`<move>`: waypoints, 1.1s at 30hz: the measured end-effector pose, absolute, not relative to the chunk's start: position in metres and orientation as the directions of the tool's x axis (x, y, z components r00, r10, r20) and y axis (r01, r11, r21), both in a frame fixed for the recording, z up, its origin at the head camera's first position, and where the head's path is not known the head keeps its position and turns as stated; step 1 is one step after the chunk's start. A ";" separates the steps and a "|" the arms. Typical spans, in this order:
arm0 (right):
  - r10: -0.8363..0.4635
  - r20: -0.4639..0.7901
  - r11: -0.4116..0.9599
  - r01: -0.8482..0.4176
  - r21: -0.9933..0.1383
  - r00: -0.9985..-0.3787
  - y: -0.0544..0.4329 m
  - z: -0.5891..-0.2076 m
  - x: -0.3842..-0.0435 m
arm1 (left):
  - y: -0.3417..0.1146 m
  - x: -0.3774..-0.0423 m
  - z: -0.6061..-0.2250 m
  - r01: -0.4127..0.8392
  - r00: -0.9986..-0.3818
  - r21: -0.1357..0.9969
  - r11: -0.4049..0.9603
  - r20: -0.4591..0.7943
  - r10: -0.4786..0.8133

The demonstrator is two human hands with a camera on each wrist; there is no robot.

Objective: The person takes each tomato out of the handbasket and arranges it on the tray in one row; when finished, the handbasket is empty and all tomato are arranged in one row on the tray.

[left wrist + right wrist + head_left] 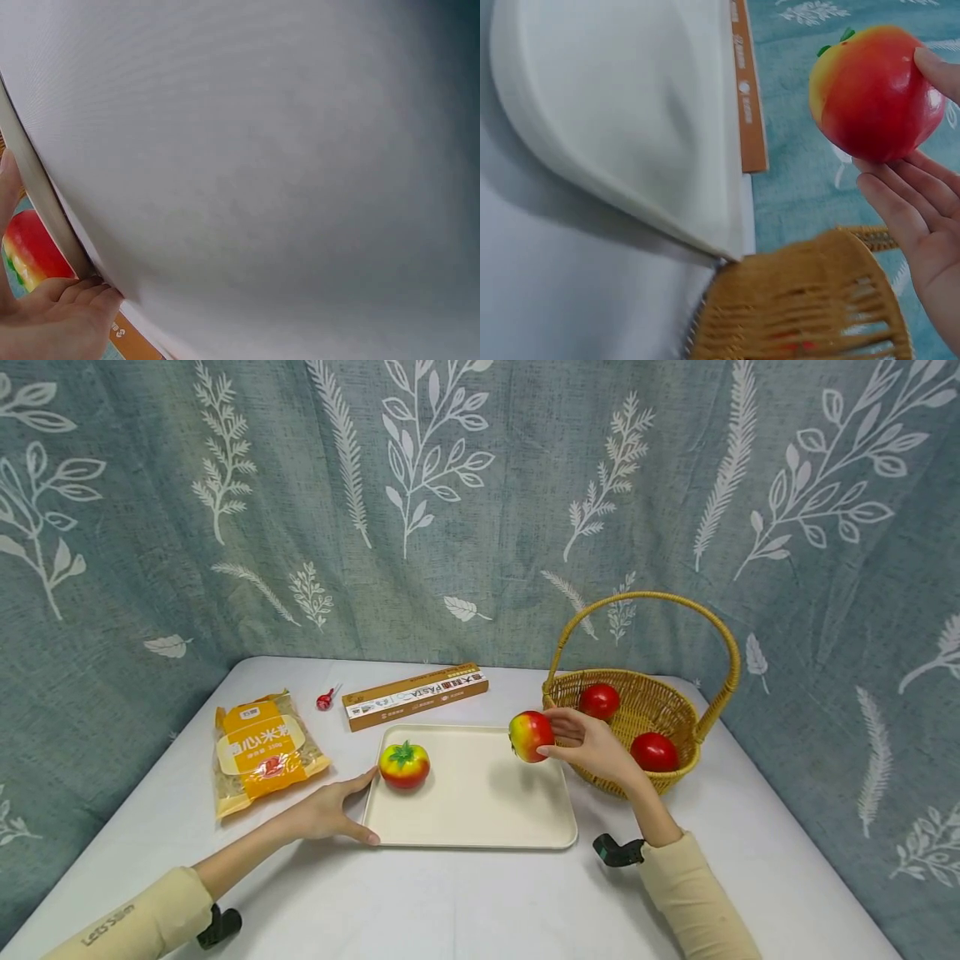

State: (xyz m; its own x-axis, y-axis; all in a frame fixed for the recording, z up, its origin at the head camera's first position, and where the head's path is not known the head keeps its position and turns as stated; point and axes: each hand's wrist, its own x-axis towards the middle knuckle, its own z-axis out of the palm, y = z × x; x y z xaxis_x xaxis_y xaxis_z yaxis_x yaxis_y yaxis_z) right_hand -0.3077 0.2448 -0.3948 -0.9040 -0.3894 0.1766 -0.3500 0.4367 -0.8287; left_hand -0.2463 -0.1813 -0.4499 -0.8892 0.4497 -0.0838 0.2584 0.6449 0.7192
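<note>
My right hand (588, 743) pinches a red-and-yellow tomato (531, 736) between thumb and fingers, above the right part of a cream tray (480, 810). In the right wrist view the tomato (877, 94) shows green leaf tips, and the fingers (900, 199) support it from below. A second tomato (404, 765), green leaves up, sits at the tray's left end. My left hand (330, 811) rests against the tray's left side, thumb near the front corner and fingers spread along the edge. The left wrist view shows its fingers (82, 296) touching the rim.
A wicker basket (626, 681) with a tall handle stands at right, holding red fruits (655, 752). Behind the tray lies a long pasta box (415, 695). A yellow food bag (264, 752) and a small red lollipop (325, 700) lie at left. A patterned curtain closes the back.
</note>
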 end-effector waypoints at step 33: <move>-0.561 0.181 0.356 -0.433 -0.828 -0.808 0.164 -0.426 -0.309 | -0.183 -0.247 -0.453 0.281 -0.885 0.716 0.639 -0.065 0.462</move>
State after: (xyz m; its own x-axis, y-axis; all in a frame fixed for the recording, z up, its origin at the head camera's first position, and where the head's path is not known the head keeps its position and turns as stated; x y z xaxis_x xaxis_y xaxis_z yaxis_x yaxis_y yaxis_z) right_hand -0.3087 0.1640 -0.4265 -0.8079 -0.5609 0.1810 -0.4326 0.3558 -0.8284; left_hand -0.2473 -0.1827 -0.4533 -0.8847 0.4616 -0.0654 0.2806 0.6392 0.7160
